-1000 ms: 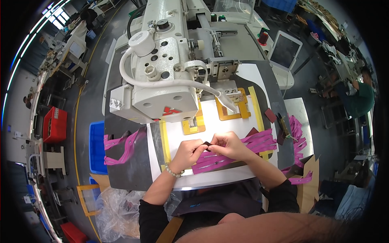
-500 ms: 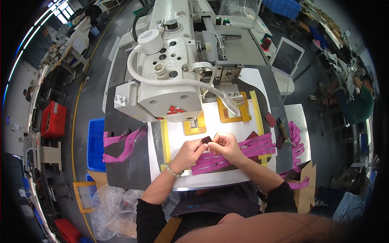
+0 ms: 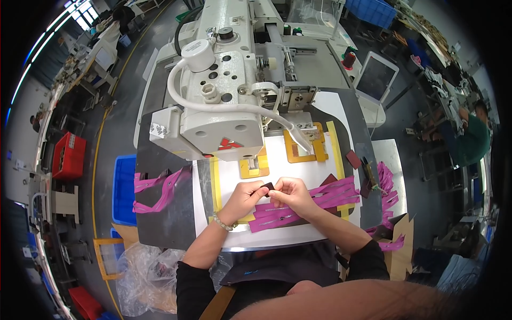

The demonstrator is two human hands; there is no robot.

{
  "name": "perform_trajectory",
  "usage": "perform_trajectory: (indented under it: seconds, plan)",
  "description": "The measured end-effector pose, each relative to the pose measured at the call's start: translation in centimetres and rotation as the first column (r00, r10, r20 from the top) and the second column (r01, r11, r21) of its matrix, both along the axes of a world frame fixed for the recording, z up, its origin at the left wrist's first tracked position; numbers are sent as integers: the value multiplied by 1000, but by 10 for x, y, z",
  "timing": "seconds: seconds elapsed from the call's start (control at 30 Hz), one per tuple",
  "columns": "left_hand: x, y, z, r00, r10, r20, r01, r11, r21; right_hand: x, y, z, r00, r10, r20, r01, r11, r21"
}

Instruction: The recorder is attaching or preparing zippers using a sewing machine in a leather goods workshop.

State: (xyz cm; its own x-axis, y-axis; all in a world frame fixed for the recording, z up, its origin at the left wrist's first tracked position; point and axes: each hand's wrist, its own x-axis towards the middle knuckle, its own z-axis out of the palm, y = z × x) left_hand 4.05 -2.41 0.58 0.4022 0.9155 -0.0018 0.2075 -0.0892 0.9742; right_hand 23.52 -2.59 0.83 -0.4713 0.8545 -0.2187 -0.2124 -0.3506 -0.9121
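Observation:
Between both hands is a small dark maroon patch [image 3: 268,187], pinched over the front of the white work surface [image 3: 224,184]. My left hand [image 3: 244,198], with a beaded bracelet at the wrist, closes thumb and fingers on its left side. The fingertips of my right hand [image 3: 290,194] pinch its right end. Magenta zipper strips [image 3: 304,208] lie just under and to the right of my hands. Beyond them stands a white sewing machine [image 3: 224,128], its yellow-edged clamp [image 3: 254,166] close ahead of my fingers. A second yellow frame [image 3: 305,144] sits to the right of that clamp.
More magenta zippers [image 3: 160,194] lie at the table's left, others [image 3: 386,184] at the right beside loose maroon patches [image 3: 353,159]. A blue bin [image 3: 124,186] stands left, a cardboard box [image 3: 401,250] right. A tablet-like screen [image 3: 376,77] is at the back right. Another person [image 3: 474,136] sits far right.
The patch has turned a little between my fingers, and my right fingers have shifted on it. The whole view has moved slightly. The zippers stay in place.

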Motion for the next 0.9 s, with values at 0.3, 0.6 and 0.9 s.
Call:
perform_trajectory:
  seconds: [0.3, 0.6, 0.9]
  plan:
    - [1, 0, -4, 1000, 17, -7, -17, 999, 34, -1, -1, -4, 1000, -4, 5, 4, 1000, -3]
    - [-8, 4, 13, 994, -38, -104, 45, 997, 68, 2, 10, 3, 984, 130, 119, -133, 991, 13]
    - [-20, 14, 1, 978, 123, -169, -110, 990, 88, -9, 61, 6, 947, 214, 241, -239, 968, 82]
